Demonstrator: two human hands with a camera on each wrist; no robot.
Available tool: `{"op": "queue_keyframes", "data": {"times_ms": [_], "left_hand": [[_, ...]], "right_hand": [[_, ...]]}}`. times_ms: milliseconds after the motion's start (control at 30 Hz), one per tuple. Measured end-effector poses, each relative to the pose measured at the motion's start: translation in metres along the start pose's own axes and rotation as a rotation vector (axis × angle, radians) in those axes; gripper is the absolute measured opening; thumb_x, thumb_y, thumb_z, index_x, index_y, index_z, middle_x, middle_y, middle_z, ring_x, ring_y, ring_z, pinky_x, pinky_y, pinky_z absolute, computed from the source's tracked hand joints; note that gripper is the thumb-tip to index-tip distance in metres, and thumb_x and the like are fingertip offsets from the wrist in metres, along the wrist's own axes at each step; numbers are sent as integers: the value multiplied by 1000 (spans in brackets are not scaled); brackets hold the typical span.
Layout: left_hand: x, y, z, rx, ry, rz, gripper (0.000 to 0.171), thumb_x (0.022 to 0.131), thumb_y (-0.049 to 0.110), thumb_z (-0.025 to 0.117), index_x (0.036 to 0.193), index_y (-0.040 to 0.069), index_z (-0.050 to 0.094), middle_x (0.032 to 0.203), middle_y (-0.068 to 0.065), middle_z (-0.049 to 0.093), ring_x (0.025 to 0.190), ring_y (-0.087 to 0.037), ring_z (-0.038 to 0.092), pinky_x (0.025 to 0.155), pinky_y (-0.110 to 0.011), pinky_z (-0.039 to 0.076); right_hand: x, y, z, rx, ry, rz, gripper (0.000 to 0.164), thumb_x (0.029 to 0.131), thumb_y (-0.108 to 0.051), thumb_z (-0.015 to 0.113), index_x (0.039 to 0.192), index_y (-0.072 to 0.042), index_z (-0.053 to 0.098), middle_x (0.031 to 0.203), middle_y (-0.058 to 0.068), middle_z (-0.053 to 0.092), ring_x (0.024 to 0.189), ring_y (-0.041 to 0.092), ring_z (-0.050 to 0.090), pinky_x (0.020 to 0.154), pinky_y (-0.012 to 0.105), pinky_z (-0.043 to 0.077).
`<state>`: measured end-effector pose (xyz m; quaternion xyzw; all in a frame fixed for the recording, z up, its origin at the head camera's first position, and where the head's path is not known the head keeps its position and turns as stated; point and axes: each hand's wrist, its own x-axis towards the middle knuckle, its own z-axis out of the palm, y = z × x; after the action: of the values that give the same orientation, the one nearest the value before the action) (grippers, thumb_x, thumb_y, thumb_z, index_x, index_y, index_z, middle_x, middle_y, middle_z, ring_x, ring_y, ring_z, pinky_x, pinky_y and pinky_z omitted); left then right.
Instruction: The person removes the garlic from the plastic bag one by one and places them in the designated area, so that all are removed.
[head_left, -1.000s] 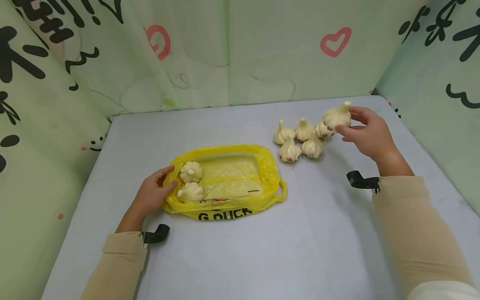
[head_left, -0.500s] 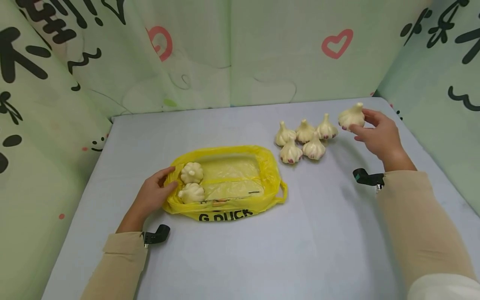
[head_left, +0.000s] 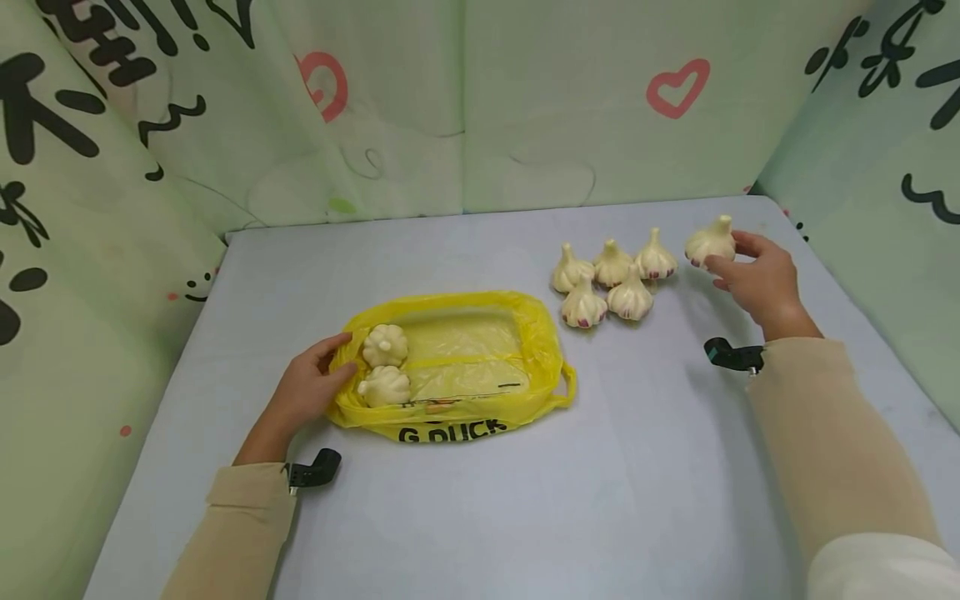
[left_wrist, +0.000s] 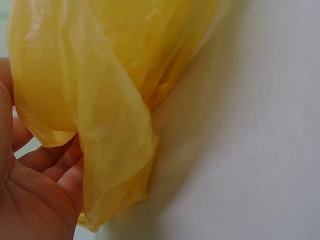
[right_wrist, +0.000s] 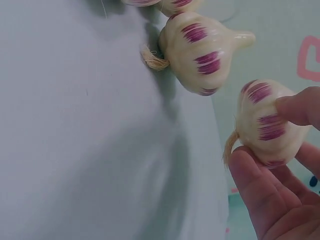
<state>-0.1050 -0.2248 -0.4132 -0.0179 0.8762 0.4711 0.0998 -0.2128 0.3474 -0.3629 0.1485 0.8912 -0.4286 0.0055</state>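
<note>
In the head view, my right hand (head_left: 767, 282) pinches a garlic bulb (head_left: 709, 244) between thumb and fingers, just right of a group of bulbs. Up close, the held bulb (right_wrist: 267, 125) shows purple streaks and a tuft of dry roots, its neck partly hidden by the hand. My left hand (head_left: 309, 385) holds the left rim of a yellow plastic bag (head_left: 517, 407), which lies open with black lettering on its front. Two bulbs, one garlic (head_left: 386, 344) behind another garlic (head_left: 384, 386), sit inside at the left end. In the left wrist view, thin yellow plastic (left_wrist: 105, 110) hangs over the fingers.
Several garlic bulbs (head_left: 584, 305) stand together on the table (head_left: 480, 517) behind and right of the bag. A bag handle loop (head_left: 568, 387) sticks out at the right. Printed pale green curtains (head_left: 555, 108) enclose the table's back and sides.
My right hand has moved right and slightly nearer with its garlic bulb, away from the group it overlapped in the head view. The left hand stays at the bag's rim.
</note>
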Motion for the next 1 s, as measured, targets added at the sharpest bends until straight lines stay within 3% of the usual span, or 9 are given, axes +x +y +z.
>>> {"op": "queue_keyframes", "data": {"times_ms": [267, 633, 1000], "left_hand": [[1, 1, 1, 9, -7, -9, 57, 101, 19, 58, 151, -1, 40, 157, -22, 34, 145, -37, 30, 116, -49, 30], [1, -1, -1, 7, -9, -17, 58, 101, 20, 58, 152, 1, 40, 157, -21, 34, 146, -36, 29, 116, -49, 30], [2, -1, -1, 13, -9, -13, 57, 101, 20, 58, 151, 0, 40, 157, -21, 34, 145, -36, 29, 116, -49, 29]], "right_hand": [[7, 8, 3, 8, -10, 41, 84, 97, -47, 58, 161, -9, 18, 160, 22, 25, 98, 10, 62, 81, 14, 53], [15, 15, 9, -29, -30, 66, 85, 96, -44, 59, 160, -6, 18, 160, 23, 25, 70, -6, 59, 72, 14, 46], [17, 15, 15, -33, -34, 105, 81, 99, -40, 58, 160, -4, 18, 159, 25, 27, 75, 1, 61, 67, 11, 48]]}}
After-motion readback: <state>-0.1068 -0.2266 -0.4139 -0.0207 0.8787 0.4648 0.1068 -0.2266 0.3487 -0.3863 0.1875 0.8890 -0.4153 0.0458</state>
